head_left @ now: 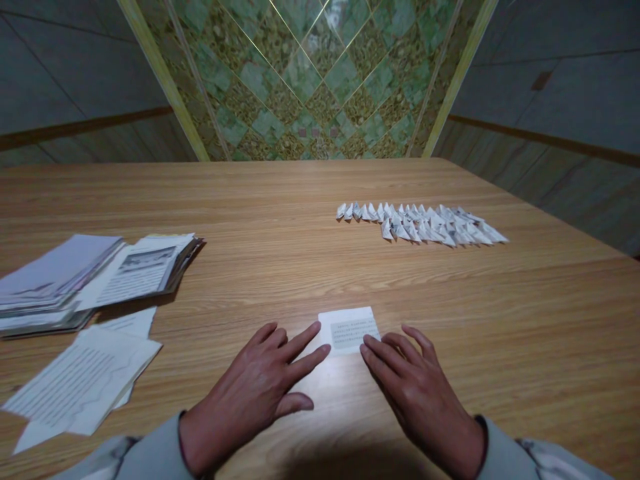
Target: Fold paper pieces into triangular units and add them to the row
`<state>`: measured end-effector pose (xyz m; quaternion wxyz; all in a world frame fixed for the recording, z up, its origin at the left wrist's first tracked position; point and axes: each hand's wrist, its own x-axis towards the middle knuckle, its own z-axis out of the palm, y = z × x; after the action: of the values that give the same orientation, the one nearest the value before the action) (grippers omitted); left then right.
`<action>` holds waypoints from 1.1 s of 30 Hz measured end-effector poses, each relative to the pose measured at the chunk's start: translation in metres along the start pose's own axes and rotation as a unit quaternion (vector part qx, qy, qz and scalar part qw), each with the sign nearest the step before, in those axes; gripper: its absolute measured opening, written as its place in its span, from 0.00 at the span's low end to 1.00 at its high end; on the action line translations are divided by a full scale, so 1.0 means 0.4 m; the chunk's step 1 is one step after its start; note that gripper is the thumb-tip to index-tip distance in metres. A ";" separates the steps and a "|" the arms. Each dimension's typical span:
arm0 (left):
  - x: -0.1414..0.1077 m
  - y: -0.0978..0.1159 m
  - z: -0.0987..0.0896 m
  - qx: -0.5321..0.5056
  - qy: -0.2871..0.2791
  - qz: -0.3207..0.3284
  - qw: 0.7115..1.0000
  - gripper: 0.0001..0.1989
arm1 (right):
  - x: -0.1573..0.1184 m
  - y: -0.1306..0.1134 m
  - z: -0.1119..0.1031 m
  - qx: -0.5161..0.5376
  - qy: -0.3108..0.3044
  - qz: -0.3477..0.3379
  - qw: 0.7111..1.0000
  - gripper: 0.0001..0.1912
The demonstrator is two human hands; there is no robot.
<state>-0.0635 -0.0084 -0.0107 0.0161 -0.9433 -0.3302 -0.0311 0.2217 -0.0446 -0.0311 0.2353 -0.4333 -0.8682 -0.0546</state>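
Observation:
A small printed sheet of paper [349, 329] lies flat on the table before me, its print in a grey block towards the right. My left hand [267, 373] has its fingers spread, with two fingertips resting at the sheet's left edge and the thumb stretched out over the wood. At the sheet's lower right corner, my right hand [413, 383] lays its foremost fingertips on the paper, while its other fingers stand apart, slightly bent. The right thumb is hidden beneath the hand.
Several small folded paper shapes [425, 223] stand in two rows at the far right of the wooden table [260, 240]. To the left are a pile of papers and booklets [65, 273] and some loose printed sheets [85, 380]. A green tiled wall [310, 87] rises behind.

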 end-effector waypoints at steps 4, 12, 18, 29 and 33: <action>0.028 0.016 -0.003 0.001 0.053 0.020 0.998 0.22 | 0.007 0.007 0.003 0.037 0.007 0.008 0.999 0.14; 0.145 0.058 -0.002 -0.009 0.046 0.031 0.998 0.05 | 0.042 0.037 0.005 0.071 0.024 -0.003 0.997 0.10; 0.144 0.059 0.004 0.016 0.081 0.031 0.996 0.08 | 0.069 0.042 0.007 0.042 0.026 -0.031 0.998 0.09; 0.044 0.044 0.016 0.023 0.186 -0.036 0.982 0.13 | 0.079 0.090 -0.027 -0.009 0.062 -0.003 0.998 0.11; 0.023 0.064 0.006 0.025 0.189 -0.057 0.980 0.13 | 0.098 0.031 -0.032 0.045 0.083 0.011 0.995 0.06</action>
<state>-0.0401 -0.0225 -0.0125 0.0999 -0.8992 -0.3752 -0.2018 0.2159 -0.0123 -0.0035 0.3263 -0.4254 -0.8428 -0.0483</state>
